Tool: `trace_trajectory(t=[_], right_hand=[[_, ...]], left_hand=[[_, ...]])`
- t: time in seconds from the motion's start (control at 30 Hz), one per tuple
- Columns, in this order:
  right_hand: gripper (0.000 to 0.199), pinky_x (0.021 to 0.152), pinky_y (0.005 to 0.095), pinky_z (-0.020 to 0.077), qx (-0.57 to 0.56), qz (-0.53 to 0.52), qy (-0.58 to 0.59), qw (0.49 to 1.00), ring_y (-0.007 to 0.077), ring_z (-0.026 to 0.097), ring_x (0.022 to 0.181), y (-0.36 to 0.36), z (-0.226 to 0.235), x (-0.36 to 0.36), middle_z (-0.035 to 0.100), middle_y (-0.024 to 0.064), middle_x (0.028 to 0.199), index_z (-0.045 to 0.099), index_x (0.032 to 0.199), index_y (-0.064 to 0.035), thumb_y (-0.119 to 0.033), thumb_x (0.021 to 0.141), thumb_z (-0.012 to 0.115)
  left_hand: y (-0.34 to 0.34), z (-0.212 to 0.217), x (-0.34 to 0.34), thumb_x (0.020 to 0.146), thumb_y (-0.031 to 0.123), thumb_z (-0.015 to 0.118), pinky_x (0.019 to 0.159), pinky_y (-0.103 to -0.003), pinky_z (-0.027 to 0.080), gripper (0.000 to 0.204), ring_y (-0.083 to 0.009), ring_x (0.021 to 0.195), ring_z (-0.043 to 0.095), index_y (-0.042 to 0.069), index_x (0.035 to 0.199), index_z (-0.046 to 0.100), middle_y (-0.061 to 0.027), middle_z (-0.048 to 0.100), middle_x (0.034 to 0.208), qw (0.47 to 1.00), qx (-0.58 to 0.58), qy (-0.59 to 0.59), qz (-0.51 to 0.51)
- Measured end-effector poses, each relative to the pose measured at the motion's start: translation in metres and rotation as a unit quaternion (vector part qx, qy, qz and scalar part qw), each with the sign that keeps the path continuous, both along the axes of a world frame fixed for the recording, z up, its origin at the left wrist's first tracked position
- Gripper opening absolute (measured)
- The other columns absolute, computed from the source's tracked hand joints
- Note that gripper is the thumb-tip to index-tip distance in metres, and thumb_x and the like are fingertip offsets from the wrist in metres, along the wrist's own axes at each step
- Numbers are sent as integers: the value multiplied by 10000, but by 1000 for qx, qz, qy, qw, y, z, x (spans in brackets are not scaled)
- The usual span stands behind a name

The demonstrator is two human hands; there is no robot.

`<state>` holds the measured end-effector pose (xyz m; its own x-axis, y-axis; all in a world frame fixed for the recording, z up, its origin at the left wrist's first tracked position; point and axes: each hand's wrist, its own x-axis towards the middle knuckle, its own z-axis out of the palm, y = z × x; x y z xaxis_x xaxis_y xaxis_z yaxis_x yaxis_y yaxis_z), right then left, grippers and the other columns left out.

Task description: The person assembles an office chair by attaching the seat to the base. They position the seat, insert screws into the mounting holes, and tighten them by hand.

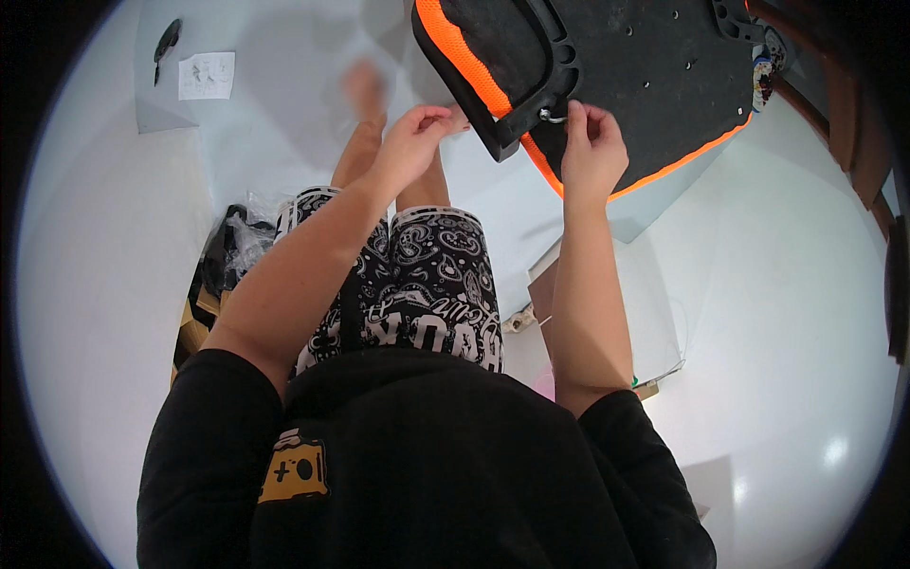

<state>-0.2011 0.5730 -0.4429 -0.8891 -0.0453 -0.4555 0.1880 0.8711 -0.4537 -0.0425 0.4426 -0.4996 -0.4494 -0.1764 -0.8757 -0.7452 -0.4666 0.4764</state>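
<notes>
A padded chair seat point(626, 90) with a black underside and orange edging lies at the upper right, its underside showing. A black plastic armrest point(545, 100) is against its left part, with a silver bolt point(544, 114) in its lower end. My right hand point(595, 156) pinches a small bent metal hex key point(558, 119), whose end meets the bolt. Left of the armrest, my left hand point(412, 142) is raised with thumb and fingertips drawn together. Whatever those fingers hold, if anything, is too small to make out.
A second black armrest point(735, 21) is at the seat's far right corner. A printed sheet point(206, 76) and a dark object point(167, 47) lie at the upper left. Clear plastic wrapping point(248, 242) is left of my legs. An open carton point(542, 289) stands below my right forearm.
</notes>
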Motion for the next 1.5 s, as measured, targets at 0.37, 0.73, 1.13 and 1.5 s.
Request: trace_trajectory(t=[0.37, 0.73, 1.13, 1.5], right_hand=[[123, 635, 351, 433, 71, 289, 134, 945, 240, 553, 642, -14, 8, 20, 528, 32, 686, 595, 767, -104, -206, 763, 663], [482, 689, 381, 472, 20, 206, 85, 975, 278, 588, 827, 17, 12, 34, 558, 123, 943, 546, 1114, -115, -162, 674, 737], [807, 751, 336, 470, 117, 214, 66, 968, 229, 506, 818, 1, 17, 9, 412, 130, 1045, 365, 1316, -151, -189, 627, 783], [883, 802, 426, 435, 159, 211, 69, 962, 318, 515, 972, -8, 16, -4, 410, 156, 1105, 305, 1351, -206, -294, 606, 771]], left_hand=[[-5, 8, -8, 868, 147, 536, 793, -228, 426, 240, -124, 878, 550, 2, 1058, 560, -60, 601, 945, 999, 4, 19, 26], [-8, 4, -1, 876, 182, 517, 794, -237, 421, 313, -124, 838, 548, 6, 1133, 540, -47, 595, 913, 999, -4, 22, 33], [-6, -5, 6, 868, 180, 521, 781, -242, 429, 306, -128, 842, 551, 1, 1114, 558, -58, 603, 939, 999, -6, 11, 42], [-9, -6, 4, 866, 174, 523, 783, -239, 426, 296, -126, 853, 545, -3, 1100, 555, -59, 604, 934, 999, -7, 10, 31]])
